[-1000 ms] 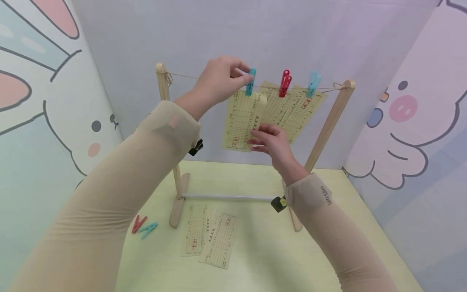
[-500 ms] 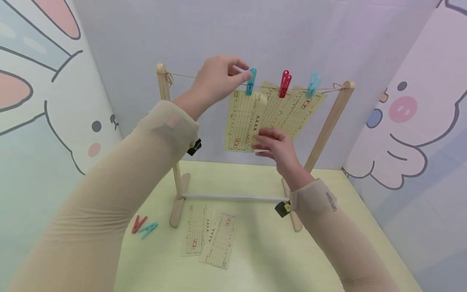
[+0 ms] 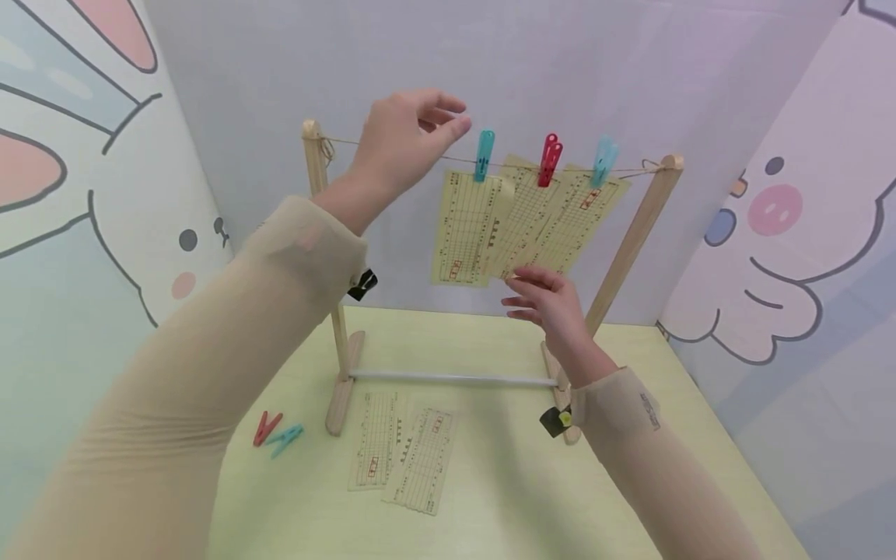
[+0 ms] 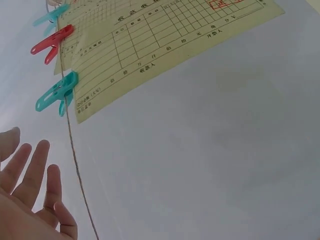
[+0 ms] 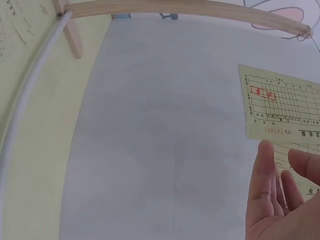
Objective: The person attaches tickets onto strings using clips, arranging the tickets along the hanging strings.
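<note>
A yellow printed receipt slip (image 3: 463,229) hangs from a string, held by a teal clothespin (image 3: 484,155). Left of that clothespin, my left hand (image 3: 406,144) is apart from it, fingers loosely bent and holding nothing; the left wrist view shows the gap between the fingers and the teal clothespin (image 4: 57,93). Below and right of the slip is my right hand (image 3: 549,303), fingers spread and loose. In the right wrist view its fingertips lie near the slip's lower edge (image 5: 280,102), with no grip on it. Further right, two more slips hang under a red clothespin (image 3: 549,161) and a light blue clothespin (image 3: 603,162).
A wooden post (image 3: 633,241) at right and another at left carry the string, joined low by a white bar (image 3: 455,379). Two slips (image 3: 423,459) overlap on the table. Beside them lie a red clothespin (image 3: 266,428) and a blue clothespin (image 3: 285,440).
My left hand has let go of the teal clothespin and moved left and up. The right hand has released the slip and moved down to the right; the slip stays hanging.
</note>
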{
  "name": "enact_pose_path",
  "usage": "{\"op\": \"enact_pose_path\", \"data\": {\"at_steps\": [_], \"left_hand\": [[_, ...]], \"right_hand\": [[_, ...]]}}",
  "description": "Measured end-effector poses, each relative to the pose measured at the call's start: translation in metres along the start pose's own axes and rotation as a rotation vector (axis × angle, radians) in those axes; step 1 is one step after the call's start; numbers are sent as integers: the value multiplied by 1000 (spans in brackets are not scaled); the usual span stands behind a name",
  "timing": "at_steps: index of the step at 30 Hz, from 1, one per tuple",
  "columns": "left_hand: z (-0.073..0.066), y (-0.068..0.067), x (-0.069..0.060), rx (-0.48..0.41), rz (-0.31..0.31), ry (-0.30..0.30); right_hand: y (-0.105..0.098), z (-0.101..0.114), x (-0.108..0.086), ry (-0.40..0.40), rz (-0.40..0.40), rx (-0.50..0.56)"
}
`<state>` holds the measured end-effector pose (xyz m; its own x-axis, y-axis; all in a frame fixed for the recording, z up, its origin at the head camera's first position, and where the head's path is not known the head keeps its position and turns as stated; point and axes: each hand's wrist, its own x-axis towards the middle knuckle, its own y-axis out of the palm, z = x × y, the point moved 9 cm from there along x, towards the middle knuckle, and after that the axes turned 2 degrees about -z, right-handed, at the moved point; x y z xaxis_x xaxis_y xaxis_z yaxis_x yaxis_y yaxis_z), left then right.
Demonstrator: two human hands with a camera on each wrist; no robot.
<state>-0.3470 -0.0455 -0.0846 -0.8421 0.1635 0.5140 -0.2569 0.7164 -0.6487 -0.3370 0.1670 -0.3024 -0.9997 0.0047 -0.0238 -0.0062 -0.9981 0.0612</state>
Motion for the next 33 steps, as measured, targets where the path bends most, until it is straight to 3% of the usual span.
{"op": "enact_pose_path", "data": {"at_steps": [9,16,24,33], "left_hand": [[-13,-14,-23,-151,-57,118],[-13,-19,-54,-280,-97,169],[11,-19,-103,-372,-161,184],[52,-11,-142,-398,-202,108]], "right_hand": [[-7,-25,-6,61,-16,19],[-4,-57,-12,119,-18,19],[1,-104,-21,177,-39,50],[10,-143,-33,195,-38,28]]}}
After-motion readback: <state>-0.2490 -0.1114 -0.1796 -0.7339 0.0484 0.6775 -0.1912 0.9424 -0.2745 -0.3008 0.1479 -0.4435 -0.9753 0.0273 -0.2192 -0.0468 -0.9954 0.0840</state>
